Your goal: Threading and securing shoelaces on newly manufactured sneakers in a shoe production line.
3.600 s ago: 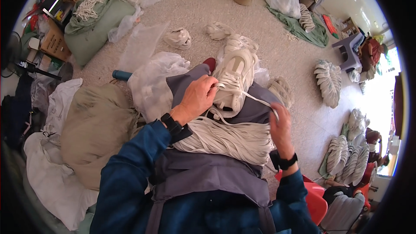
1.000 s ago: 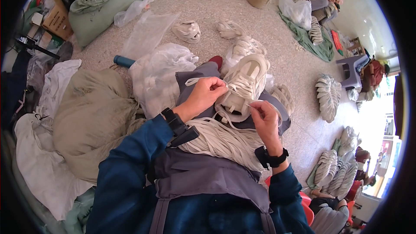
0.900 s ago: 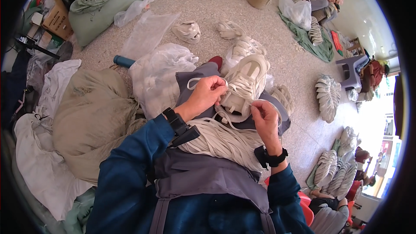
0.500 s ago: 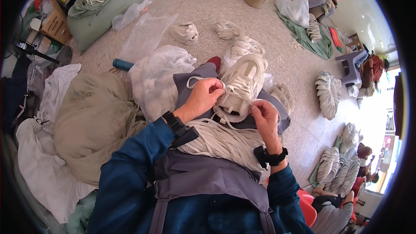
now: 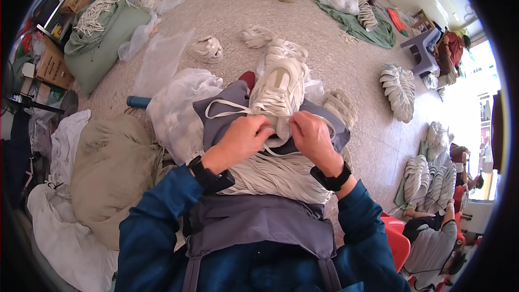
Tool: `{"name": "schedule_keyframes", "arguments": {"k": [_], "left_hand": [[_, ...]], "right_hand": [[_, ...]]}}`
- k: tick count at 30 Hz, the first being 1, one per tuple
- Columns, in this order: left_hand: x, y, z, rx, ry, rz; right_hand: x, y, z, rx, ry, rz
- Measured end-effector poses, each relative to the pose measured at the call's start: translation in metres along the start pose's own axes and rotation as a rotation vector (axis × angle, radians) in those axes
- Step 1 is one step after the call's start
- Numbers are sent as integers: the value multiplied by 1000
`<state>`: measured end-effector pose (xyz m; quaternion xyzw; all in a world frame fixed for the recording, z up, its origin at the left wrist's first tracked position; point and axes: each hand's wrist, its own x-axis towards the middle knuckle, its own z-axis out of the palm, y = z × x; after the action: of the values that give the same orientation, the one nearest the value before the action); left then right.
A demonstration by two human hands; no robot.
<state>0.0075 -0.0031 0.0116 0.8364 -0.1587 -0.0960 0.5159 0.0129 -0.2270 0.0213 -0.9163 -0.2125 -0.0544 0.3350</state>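
Speckled floor (image 5: 238, 11); both hands, left (image 5: 244, 139), right (image 5: 312, 136), grip pinching lace (image 5: 227, 112) on cream sneaker (image 5: 280, 89).

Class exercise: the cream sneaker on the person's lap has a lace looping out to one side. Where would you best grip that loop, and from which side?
Pinch the lace loop at its outer bend, coming from the person's left. There it arcs free over the grey apron, clear of the cream sneaker, while both the left hand and right hand crowd the heel end.
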Motion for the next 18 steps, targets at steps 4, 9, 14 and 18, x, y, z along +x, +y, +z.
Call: {"name": "schedule_keyframes", "arguments": {"k": [4, 9, 14, 18], "left_hand": [[4, -3, 29, -40, -55, 75], [0, 6, 41, 27, 46, 80], [9, 4, 42, -319, 59, -136], [20, -8, 44, -243, 48, -153]], "right_hand": [[7, -3, 2, -328, -86, -184], [2, -1, 9, -132, -2, -72], [-12, 12, 27, 219, 131, 107], [-16, -3, 25, 172, 159, 19]]}}
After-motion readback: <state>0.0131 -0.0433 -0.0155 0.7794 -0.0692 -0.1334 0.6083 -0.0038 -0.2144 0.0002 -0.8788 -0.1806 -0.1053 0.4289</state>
